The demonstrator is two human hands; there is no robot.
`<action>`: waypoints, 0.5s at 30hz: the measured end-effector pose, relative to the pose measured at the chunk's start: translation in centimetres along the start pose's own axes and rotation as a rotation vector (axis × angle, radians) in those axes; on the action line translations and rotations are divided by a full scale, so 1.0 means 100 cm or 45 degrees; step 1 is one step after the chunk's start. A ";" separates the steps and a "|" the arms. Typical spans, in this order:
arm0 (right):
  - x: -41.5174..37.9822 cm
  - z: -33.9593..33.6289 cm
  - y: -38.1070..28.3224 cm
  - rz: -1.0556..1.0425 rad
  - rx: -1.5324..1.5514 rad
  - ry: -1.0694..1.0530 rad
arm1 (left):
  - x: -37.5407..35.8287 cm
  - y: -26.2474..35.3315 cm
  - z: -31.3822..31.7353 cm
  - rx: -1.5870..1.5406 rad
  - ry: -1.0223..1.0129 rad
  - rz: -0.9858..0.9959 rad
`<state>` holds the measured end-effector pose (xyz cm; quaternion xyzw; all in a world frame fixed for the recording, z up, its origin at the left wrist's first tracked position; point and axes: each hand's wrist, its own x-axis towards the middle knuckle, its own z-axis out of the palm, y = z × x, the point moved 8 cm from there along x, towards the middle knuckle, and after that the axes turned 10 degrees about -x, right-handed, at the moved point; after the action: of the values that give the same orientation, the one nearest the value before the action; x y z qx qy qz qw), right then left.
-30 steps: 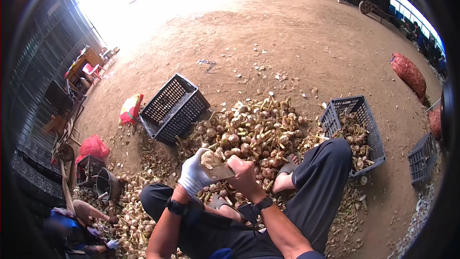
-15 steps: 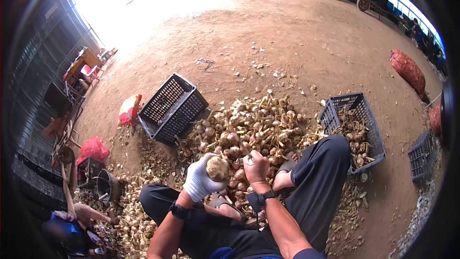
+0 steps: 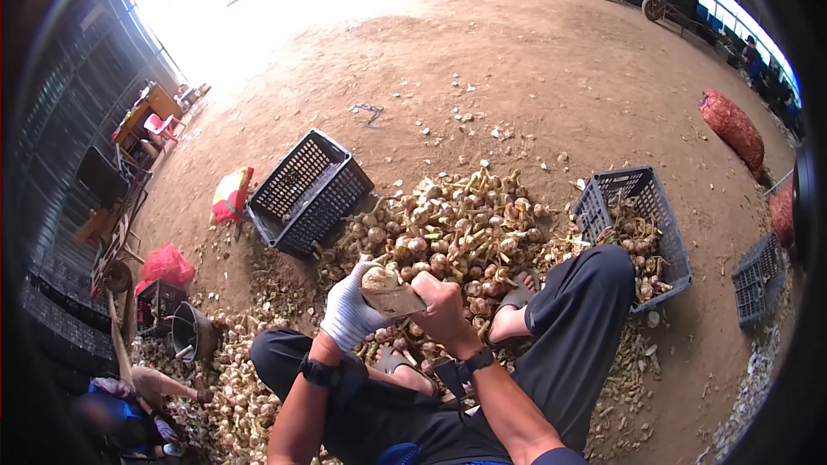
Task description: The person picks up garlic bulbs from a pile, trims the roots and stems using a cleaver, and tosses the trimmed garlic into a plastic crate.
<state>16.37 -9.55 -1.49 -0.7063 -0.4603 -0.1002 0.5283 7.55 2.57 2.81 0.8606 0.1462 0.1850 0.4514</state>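
Observation:
My left hand, in a white striped glove, is wrapped round a pale garlic bulb. Bare and closed, my right hand grips a flat knife, whose broad blade lies against the lower side of the bulb. Both hands are close together over my lap. Just beyond them a large heap of garlic with stems spreads over the dirt floor.
A black crate stands left of the heap, and a grey crate holding garlic stands right. Another person is at the lower left near a bucket. A red mesh sack lies far right.
My right hand has moved left and turned, bringing the knife blade from pointing up and away to lying against the bulb. My left hand has shifted slightly left and up.

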 end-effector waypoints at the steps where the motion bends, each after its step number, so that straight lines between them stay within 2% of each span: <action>1: 0.000 0.000 -0.002 -0.021 0.005 -0.007 | -0.001 -0.002 0.001 -0.001 -0.013 0.003; 8: -0.007 0.013 0.002 -0.015 -0.078 -0.019 | -0.004 -0.004 -0.002 0.152 0.015 0.021; 10: -0.012 0.014 0.029 0.294 -0.288 0.000 | -0.009 0.010 0.007 0.115 -0.040 0.110; 11: -0.021 0.017 0.053 0.401 -0.301 0.109 | -0.012 0.012 0.014 0.185 -0.081 0.079; 13: -0.034 0.015 0.080 0.662 -0.276 0.125 | -0.009 0.017 0.012 0.230 -0.021 0.101; 15: -0.042 0.018 0.087 0.722 -0.185 0.166 | -0.003 0.017 0.003 -0.118 0.073 0.015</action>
<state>19.99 -10.46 -10.57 -0.8348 -0.2016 -0.0263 0.5117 7.59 1.28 4.05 0.8340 0.1452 0.2188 0.4852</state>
